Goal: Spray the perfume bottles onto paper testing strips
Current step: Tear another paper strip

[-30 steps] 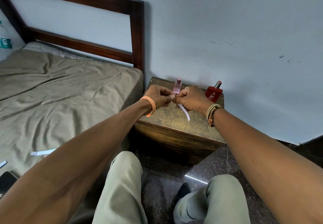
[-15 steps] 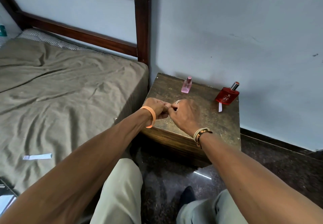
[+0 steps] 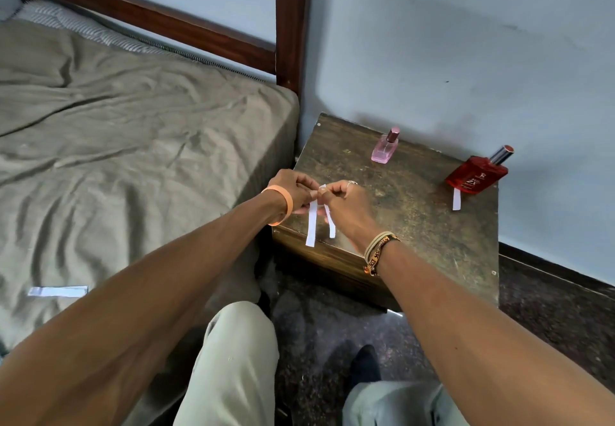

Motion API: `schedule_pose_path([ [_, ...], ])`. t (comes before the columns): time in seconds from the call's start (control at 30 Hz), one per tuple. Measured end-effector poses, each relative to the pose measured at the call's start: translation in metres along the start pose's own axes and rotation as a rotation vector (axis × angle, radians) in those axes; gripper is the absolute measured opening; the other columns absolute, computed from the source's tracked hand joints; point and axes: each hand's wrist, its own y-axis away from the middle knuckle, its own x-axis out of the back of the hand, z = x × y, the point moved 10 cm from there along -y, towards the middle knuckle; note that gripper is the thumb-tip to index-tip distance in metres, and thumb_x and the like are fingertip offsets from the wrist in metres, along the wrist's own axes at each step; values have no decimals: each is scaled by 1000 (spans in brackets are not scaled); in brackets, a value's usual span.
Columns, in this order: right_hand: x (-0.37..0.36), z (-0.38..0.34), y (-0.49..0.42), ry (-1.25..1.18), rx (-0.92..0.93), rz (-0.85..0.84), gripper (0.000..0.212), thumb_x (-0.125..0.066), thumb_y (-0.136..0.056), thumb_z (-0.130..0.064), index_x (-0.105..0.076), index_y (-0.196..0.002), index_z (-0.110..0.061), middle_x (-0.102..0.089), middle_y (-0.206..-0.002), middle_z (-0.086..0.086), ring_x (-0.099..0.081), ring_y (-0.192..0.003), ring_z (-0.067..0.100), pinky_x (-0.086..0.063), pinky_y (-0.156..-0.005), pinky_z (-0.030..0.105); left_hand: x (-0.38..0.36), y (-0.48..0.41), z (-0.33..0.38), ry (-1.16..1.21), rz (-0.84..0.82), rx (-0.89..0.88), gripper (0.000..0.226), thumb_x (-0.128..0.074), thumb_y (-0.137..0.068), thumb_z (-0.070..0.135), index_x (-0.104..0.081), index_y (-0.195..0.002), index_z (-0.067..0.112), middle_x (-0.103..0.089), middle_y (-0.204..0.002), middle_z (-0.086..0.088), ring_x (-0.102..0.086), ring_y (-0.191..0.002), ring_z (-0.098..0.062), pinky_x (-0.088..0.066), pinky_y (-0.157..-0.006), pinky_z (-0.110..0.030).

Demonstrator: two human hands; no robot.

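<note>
Head cam: L hand point(image 3: 293, 189) & R hand point(image 3: 346, 202) meet over near-left part of worn dark wooden bedside table point(image 3: 432, 226). Fingers of both are curled, pinching tops of white paper testing strips point(image 3: 311, 226). Two lengths hang down side by side; can't tell if one folded piece or two. Small pink glass perfume bottle point(image 3: 385, 148) stands upright at table's back edge, nr wall. Red perfume bottle point(image 3: 477, 174) w/ silver cap sits at back-right corner, a second white strip point(image 3: 456, 200) touching its base. Third white strip point(image 3: 57, 291) lies on olive bedsheet point(image 3: 133, 143), well apart.
</note>
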Motion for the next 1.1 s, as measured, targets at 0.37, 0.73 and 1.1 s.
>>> schedule_pose_path([
  [0.37,-21,25,-44,-68,-104,20,11,-66,-95,-18,-72,-87,-14,-76,-88,8,-71,-78,22,-61,-82,44,17,-39,10,-441,159,-210,13,-79,-78,23,-68,-72,26,-68,-73,5,-68,-75,-16,-58,-78,-33],
  [0.73,4,61,-46,-227,-259,98,8,-64,-96,-15,-71,-91,-13,-73,-94,13,-65,-78,20,-58,-71,35,23,-33,11,-406,337,-276,11,-71,-84,26,-71,-93,21,-67,-84,9,-60,-78,-8,-47,-75,-24],
  [1.1,87,34,9,-327,-138,91,11,-73,-87,-2,-75,-97,-7,-75,-85,8,-71,-73,13,-54,-61,22,-71,18,60,62,-76,-281,7,-76,-81,13,-74,-87,12,-68,-71,-7,-61,-65,-16,-56,-64,-27],
])
